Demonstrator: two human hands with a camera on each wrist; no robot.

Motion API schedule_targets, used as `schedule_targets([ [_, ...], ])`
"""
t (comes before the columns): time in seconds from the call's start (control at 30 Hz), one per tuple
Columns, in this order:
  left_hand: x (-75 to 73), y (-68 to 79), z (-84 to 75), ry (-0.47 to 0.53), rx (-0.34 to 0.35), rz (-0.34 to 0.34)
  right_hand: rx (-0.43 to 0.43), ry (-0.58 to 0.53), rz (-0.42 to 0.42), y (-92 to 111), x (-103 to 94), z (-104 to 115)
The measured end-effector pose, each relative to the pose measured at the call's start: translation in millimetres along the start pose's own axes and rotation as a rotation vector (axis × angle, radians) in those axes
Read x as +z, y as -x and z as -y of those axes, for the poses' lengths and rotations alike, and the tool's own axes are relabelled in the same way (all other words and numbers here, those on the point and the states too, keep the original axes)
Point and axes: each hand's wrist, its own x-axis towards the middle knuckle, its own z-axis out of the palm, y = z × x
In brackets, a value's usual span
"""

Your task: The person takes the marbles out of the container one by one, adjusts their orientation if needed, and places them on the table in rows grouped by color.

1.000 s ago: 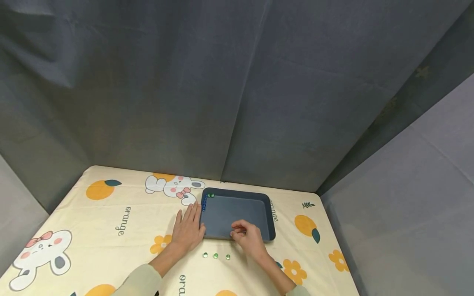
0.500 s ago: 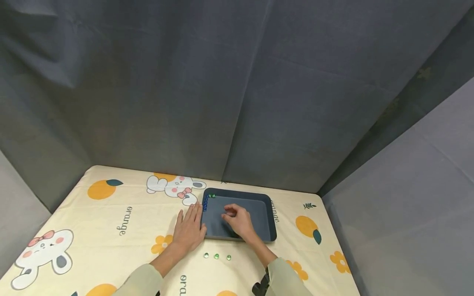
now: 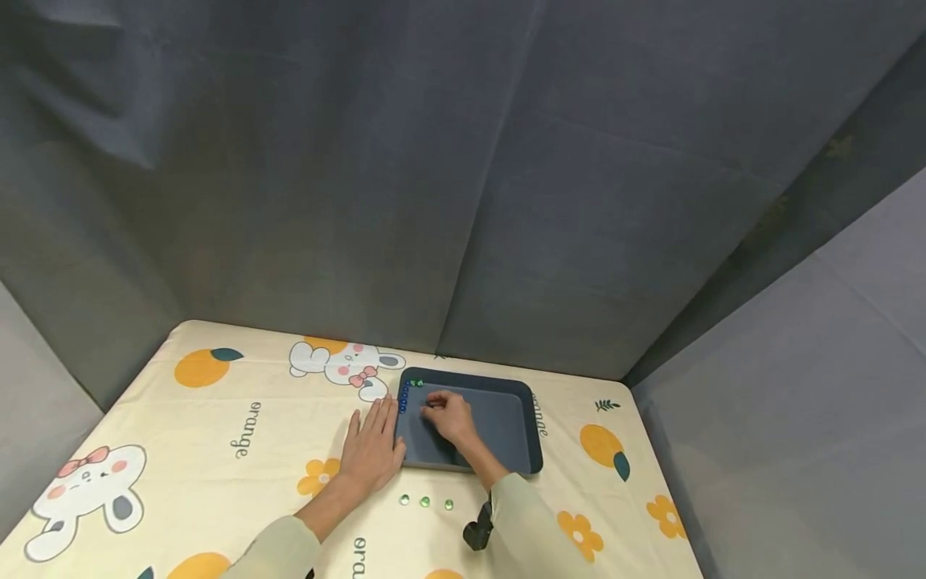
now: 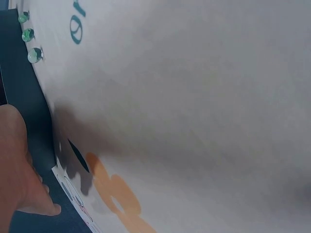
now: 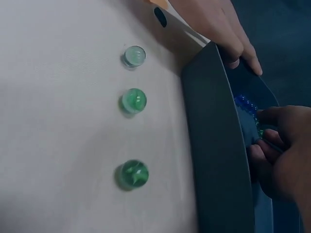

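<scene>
My left hand point(image 3: 372, 444) lies with straight fingers along the left side of a dark rectangular tray point(image 3: 499, 426). Inside, several blue marbles point(image 3: 403, 400) form a line down the left wall, and two green marbles point(image 3: 416, 383) sit at the far left corner. Over the tray's left half, my right hand point(image 3: 450, 418) has thumb and fingers pinched round a small marble, mostly hidden by the fingers. The right wrist view shows this hand point(image 5: 284, 150) close to the blue marbles point(image 5: 246, 103). Outside the near wall, three greenish glass marbles point(image 5: 134, 100) rest in a row.
A cream tablecloth point(image 3: 275, 490) printed with oranges, flowers and rabbits covers the table. Grey curtains point(image 3: 325, 201) hang behind and at both sides. A black wrist mount point(image 3: 478, 531) hangs at the right sleeve above the cloth.
My right hand has moved from the tray's near edge, further in and leftward, toward the blue and green marbles. The left hand stays at the tray's left side.
</scene>
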Motion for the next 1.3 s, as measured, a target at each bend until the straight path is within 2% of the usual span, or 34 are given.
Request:
schedule_targets([
  [0.5,0.7,0.4,-0.1,0.008,0.005,0.018,0.089,-0.04,-0.104,-29,16.7,2],
  [0.77,0.4,-0.4,-0.4,-0.014,-0.001,0.008,0.058,0.017,-0.186,-37,20.2,4],
  [1.0,-2.4,-3.3,-1.3,0.0,0.007,0.008,0.137,0.057,-0.21,-42,19.7,11],
  [1.3,-1.5,-0.9,1.0,-0.019,0.012,0.001,0.147,0.094,-0.253,-43,27.5,12],
])
